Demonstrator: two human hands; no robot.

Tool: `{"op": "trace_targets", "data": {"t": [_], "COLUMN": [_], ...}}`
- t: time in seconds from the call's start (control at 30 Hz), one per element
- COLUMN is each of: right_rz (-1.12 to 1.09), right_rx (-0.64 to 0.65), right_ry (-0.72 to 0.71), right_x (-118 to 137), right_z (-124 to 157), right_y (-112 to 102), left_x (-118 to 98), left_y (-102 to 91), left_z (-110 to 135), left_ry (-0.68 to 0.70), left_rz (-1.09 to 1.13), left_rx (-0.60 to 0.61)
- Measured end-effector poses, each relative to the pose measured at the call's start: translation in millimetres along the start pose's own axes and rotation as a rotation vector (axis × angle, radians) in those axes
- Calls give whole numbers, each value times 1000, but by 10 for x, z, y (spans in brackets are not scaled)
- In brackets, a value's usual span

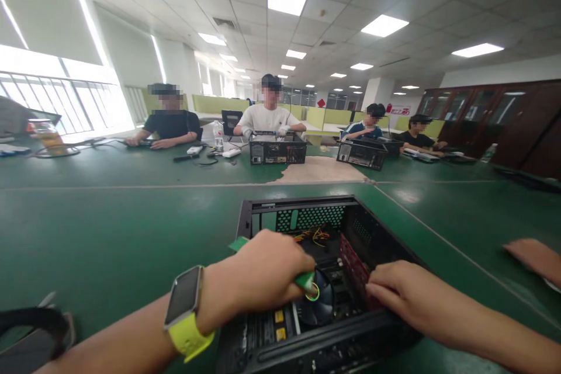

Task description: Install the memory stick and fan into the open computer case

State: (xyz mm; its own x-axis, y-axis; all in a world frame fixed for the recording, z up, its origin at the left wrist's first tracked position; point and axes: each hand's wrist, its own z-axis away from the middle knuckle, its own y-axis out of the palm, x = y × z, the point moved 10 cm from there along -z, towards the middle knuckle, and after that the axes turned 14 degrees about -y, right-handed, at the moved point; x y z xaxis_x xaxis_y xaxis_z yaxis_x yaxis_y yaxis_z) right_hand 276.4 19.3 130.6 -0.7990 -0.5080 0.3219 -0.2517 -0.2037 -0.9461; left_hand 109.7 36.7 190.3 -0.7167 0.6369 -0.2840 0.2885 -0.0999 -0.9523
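Observation:
A black computer case [333, 336] lies open in front of me on the green table. My left hand [269, 269] is closed around a green-handled brush [304, 280], whose pale tip is over the hub of the dark cooling fan [323, 307]. The brush's other end sticks out behind the hand. Reaching over the case's right side, my right hand [397, 286] has its fingers bent together at the near end of a red circuit card [353, 260]; the fingertips are partly hidden. Yellow and red wires [319, 236] lie deeper inside the case.
Across the table, several people sit, some behind open computer cases [278, 149]. A bottle [218, 135] and cables stand at the far left-centre. A jar of amber liquid [46, 135] is at the left. Another person's hand [532, 257] shows at the right edge.

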Motion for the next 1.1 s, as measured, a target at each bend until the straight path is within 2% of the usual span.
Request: {"op": "trace_targets", "data": {"t": [0.07,0.13,0.23,0.3,0.37,0.47,0.5,0.53,0.6,0.7,0.77,0.83,0.9,0.97,1.1], "right_rz": [59,126,234,164,-105,-663,-802,-896,-968,-848,-776,-823,-931,-953,-899], "right_rx": [9,24,99,151,180,98,53,33,109,289,258,200,162,174,261], "right_ry": [-6,-39,-139,-260,-405,-541,-534,-515,-462,-375,-296,-194,-55,-1,-146], "right_x": [61,139,324,534,796,1024,997,943,818,599,425,291,164,102,143], "right_z": [-106,-322,-780,-1075,-1281,-1433,-1463,-1479,-1471,-1410,-1428,-1462,-1481,-1488,-1525], "right_y": [-52,-115,-114,-49,5,-83,-111,-101,47,352,414,431,460,475,436], "left_x": [-74,-24,173,298,334,333,365,416,565,846,997,1082,1073,958,698], "left_y": [145,215,188,45,-280,-822,-906,-914,-752,-308,-117,-60,-26,-7,-46], "left_z": [73,206,349,288,69,-301,-392,-472,-574,-503,-368,-278,-254,-274,-309], "left_ry": [106,130,22,-105,-176,-148,-147,-168,-258,-396,-435,-432,-387,-270,-10], "left_rz": [49,145,243,241,308,560,611,624,576,500,481,454,400,316,169], "left_rx": [94,174,263,239,66,-313,-396,-428,-352,-37,119,179,232,271,228]}}
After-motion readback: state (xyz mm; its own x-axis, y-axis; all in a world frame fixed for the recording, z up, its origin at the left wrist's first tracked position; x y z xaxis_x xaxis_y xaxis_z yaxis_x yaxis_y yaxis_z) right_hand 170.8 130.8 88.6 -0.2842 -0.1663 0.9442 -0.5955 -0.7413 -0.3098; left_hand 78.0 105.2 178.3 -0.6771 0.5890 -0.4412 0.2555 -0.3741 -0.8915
